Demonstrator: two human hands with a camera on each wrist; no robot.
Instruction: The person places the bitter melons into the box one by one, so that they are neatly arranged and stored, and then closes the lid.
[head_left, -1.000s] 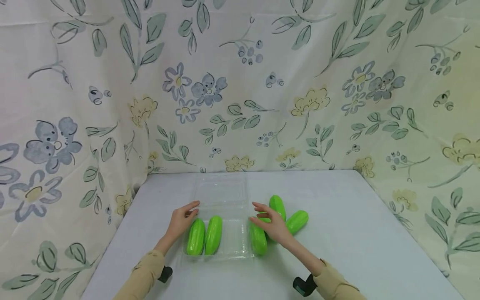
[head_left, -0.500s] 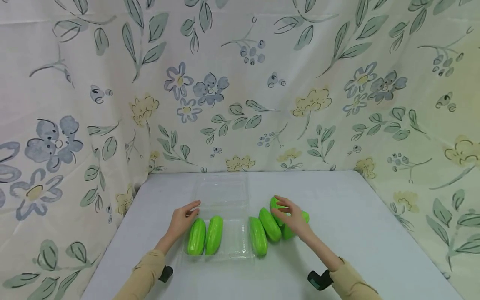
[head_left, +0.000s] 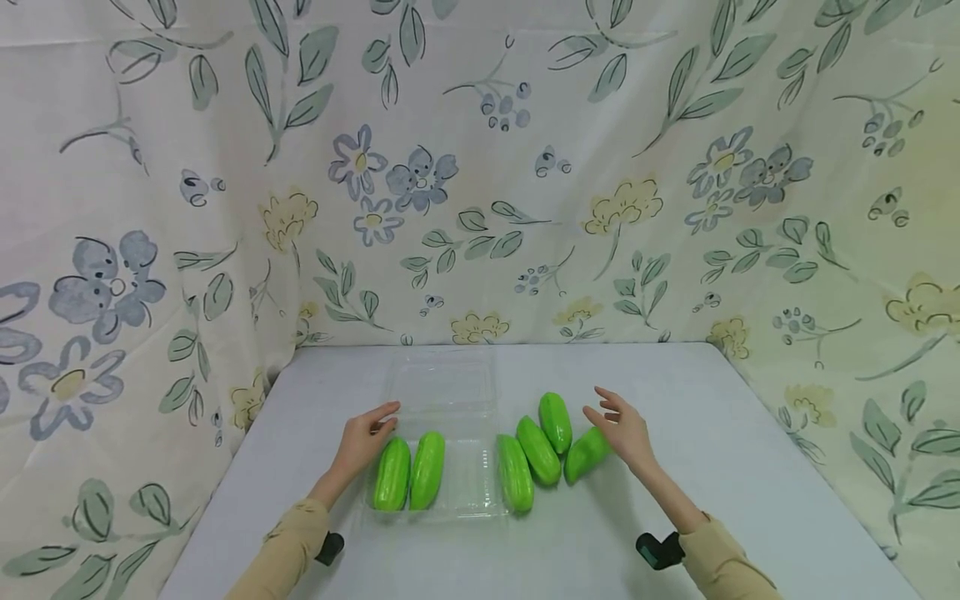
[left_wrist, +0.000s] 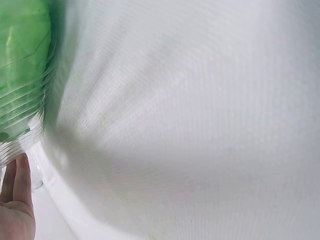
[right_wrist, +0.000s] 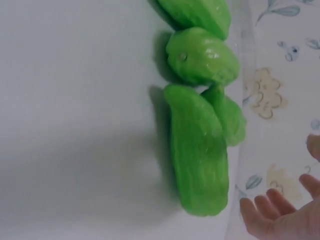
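1. Green gourds (head_left: pixel 587 455), 6 in all, are lying in view; the right hand (head_left: pixel 628 433) is hovering at the far end of the rightmost, its fingers hanging loosely apart and grasping nothing.
2. Opposite, the left hand (head_left: pixel 363 437) is resting at the back left corner of a clear container (head_left: pixel 472 475), its fingers touching the plastic; whether it is pinching the rim, I cannot tell.
3. Inside the container, 2 gourds are lying lengthwise, side by side, on the left; the right part is showing bare plastic.
4. To its right, 4 gourds are lying loose on the white table (head_left: pixel 750 500), bunching close together, the nearest sitting just beside the container's right wall.
5. Behind, the clear lid (head_left: pixel 442 383) is lying open, and a floral cloth (head_left: pixel 480 283) is hanging beyond the table.
6. Filling the container seems to be the step in hand, about 1/3 done; the next move would be calling for the right fingers closing round a loose gourd and lifting it over the wall, with the left hand steadying the plastic.
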